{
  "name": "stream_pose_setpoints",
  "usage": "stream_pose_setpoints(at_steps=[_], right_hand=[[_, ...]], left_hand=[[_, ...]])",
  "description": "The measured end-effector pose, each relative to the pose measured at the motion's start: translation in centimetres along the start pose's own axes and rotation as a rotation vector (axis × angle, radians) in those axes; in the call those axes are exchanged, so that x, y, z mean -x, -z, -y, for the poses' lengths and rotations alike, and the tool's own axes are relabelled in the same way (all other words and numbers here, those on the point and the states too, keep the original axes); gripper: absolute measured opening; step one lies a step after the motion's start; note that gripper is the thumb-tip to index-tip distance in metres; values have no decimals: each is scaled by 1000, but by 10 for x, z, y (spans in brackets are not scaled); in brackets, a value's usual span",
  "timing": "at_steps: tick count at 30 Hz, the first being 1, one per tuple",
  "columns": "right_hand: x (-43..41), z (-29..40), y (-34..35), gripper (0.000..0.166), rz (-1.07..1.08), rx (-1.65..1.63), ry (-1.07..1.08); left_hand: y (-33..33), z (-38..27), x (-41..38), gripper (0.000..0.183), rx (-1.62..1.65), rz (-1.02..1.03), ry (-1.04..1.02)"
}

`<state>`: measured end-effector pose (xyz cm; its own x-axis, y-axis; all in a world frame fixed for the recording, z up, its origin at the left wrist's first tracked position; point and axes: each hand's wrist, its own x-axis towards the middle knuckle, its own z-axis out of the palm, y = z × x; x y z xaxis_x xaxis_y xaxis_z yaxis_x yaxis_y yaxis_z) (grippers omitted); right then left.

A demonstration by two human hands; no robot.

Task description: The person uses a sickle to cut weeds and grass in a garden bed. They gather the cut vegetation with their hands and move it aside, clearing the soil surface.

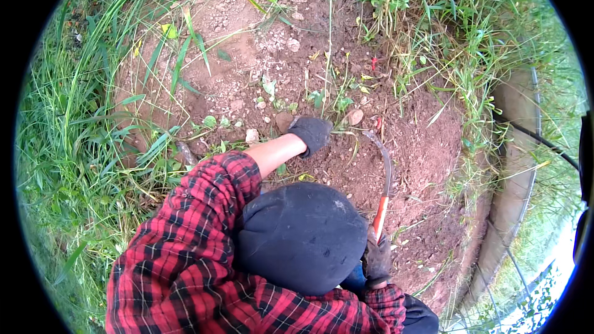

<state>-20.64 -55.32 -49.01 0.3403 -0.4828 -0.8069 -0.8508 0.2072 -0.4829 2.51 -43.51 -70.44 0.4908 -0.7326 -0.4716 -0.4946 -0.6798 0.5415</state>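
Note:
My left hand (312,136), in a dark glove, is low over the reddish soil (325,167), beside thin weed stems (342,102). Its fingers are hidden, so whether it grips a stem cannot be told. At the lower right, my right hand (377,257), also gloved, is shut on the orange-red handle of a sickle (387,167). The sickle's curved metal blade points up the picture, its tip right of my left hand with a gap between them. A pale brown stone (355,117) lies between the left glove and the tip. Red plaid sleeves cover both upper arms.
Tall grass (69,116) borders the soil on the left, with more grass and weeds (417,18) at the upper right. A curved, pale trough-like edge (515,157) runs down the right side, crossed by a dark cable or hose (540,138). A rounded dark cloth-covered form (301,236) blocks the lower middle.

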Motion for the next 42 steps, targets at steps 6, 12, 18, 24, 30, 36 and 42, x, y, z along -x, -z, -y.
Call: stream_pose_setpoints(at_steps=[6,12,18,24,30,36,42], right_hand=[[-13,-8,3,28,35,-139,-39],[-20,-10,-6,25,88,-196,-12],[-13,-5,-6,26,126,-137,65],[-10,-11,0,25,59,-149,28],[-3,-16,-4,24,-2,-120,-5],[-15,-13,-7,25,90,-177,-21],[-21,-7,-6,26,92,-121,-80]], left_hand=[[-8,43,174,22,24,176,-252],[-47,161,406,49,-344,988,144],[67,79,132,36,-285,-71,82],[89,75,-45,35,-489,154,111],[83,73,-47,26,-349,22,143],[64,83,31,40,225,-238,293],[-18,63,264,36,174,420,575]])
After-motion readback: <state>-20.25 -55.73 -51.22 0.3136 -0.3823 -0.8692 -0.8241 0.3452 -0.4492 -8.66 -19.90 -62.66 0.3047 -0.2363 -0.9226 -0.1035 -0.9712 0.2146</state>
